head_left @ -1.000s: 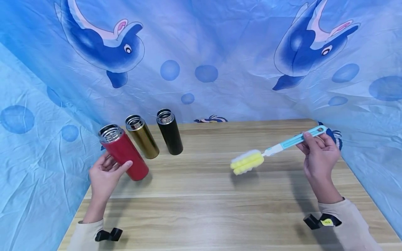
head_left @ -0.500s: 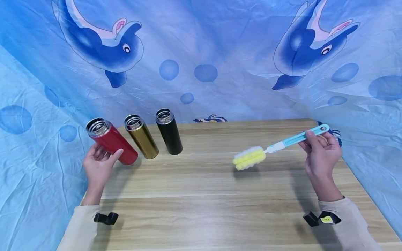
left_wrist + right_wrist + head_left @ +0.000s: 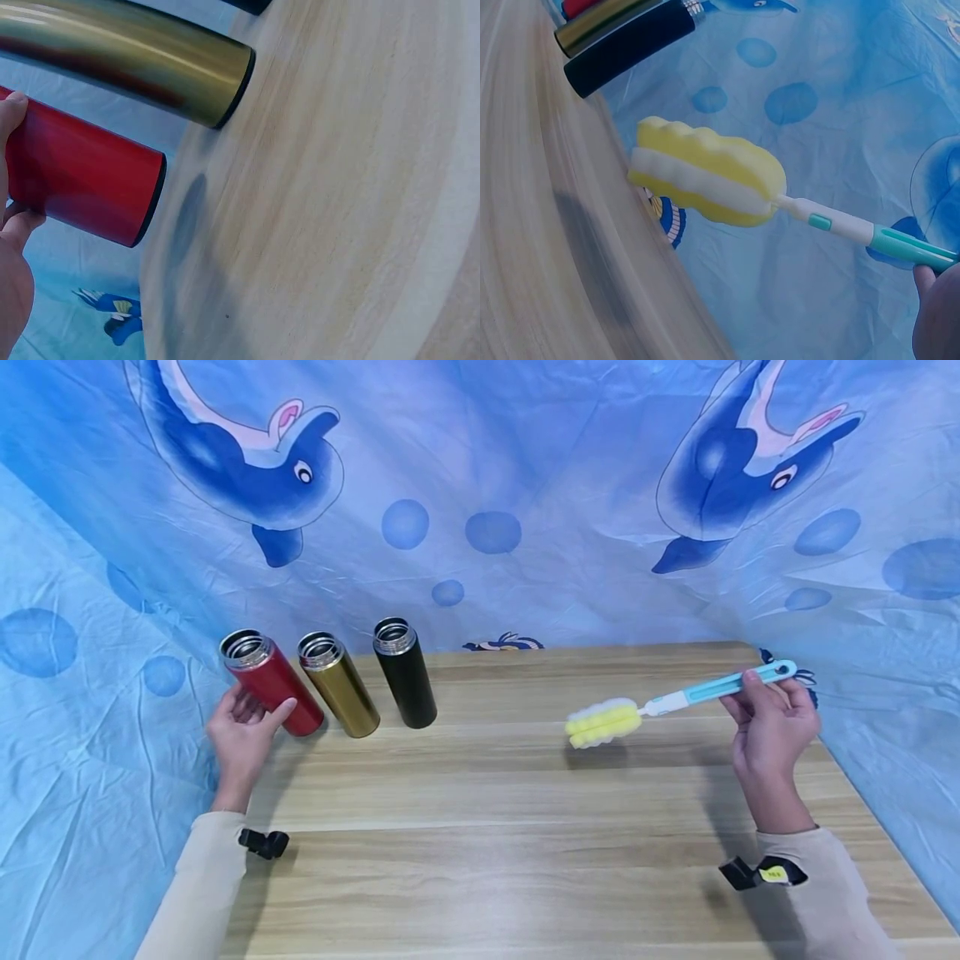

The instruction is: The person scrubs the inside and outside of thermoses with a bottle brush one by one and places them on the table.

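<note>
A blue cloth (image 3: 600, 597) printed with dolphins (image 3: 240, 452) and round bubbles hangs behind and along the sides of the wood-grain table (image 3: 487, 860). Over the table reach two pale sleeves, the left sleeve (image 3: 198, 885) and the right sleeve (image 3: 825, 893). The bottle brush (image 3: 678, 700) has a yellow-and-white sponge head and a white and turquoise handle; the head points toward the black flask and hangs above the table, apart from its shadow. The red flask (image 3: 275, 685), widest of three, is at the far left, just beside the gold flask (image 3: 340, 687); whether its base touches the table I cannot tell. Next in the row is the black flask (image 3: 405, 675), and all three have uncovered, silver-threaded mouths. The left hand (image 3: 243, 735) grips the red flask, thumb along the near side of its lower body and fingers round the opposite side, with the base projecting past them. The right hand (image 3: 776, 743) pinches the turquoise part of the handle, thumb on top, the holed end poking out beyond the fingers. A small black device (image 3: 262, 843) sits at the left wrist; the strap at the right wrist carries a yellow label (image 3: 775, 875), its dark characters too small to read
</note>
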### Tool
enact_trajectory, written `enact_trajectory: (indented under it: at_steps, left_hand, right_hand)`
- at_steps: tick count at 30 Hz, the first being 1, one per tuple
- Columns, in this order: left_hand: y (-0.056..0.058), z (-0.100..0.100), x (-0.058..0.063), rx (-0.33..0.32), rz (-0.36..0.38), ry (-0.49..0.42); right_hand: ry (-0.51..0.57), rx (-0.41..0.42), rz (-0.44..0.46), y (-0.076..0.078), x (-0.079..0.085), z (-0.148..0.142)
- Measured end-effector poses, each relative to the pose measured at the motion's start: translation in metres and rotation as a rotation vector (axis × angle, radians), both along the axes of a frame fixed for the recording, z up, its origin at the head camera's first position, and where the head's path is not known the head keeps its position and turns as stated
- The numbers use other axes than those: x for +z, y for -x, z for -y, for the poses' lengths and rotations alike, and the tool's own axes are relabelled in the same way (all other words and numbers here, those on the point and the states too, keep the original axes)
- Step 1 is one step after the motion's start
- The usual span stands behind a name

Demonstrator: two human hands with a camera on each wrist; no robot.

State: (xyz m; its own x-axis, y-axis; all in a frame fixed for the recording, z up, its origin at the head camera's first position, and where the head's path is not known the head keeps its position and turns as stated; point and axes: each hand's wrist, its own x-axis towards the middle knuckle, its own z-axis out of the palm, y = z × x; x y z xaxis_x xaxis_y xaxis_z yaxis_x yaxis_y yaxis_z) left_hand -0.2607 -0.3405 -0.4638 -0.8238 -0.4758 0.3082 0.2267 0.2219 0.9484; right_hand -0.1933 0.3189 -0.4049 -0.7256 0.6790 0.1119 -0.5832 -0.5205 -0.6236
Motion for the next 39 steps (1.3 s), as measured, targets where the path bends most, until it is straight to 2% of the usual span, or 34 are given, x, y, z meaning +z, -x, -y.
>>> enact_trajectory:
  at_steps: [11, 24, 39]
  left_hand:
    - [0.011, 0.005, -0.012, -0.036, -0.080, -0.126]
    - [0.010, 0.005, -0.014, -0.015, 0.051, -0.054]
    - [0.012, 0.008, -0.016, -0.014, 0.103, -0.042]
  right_hand:
    - [0.013, -0.019, 0.020, 0.000, -0.007, -0.007]
    - [0.011, -0.035, 0.055, -0.005, -0.008, -0.010]
    - [0.017, -0.024, 0.088, -0.009, -0.007, -0.011]
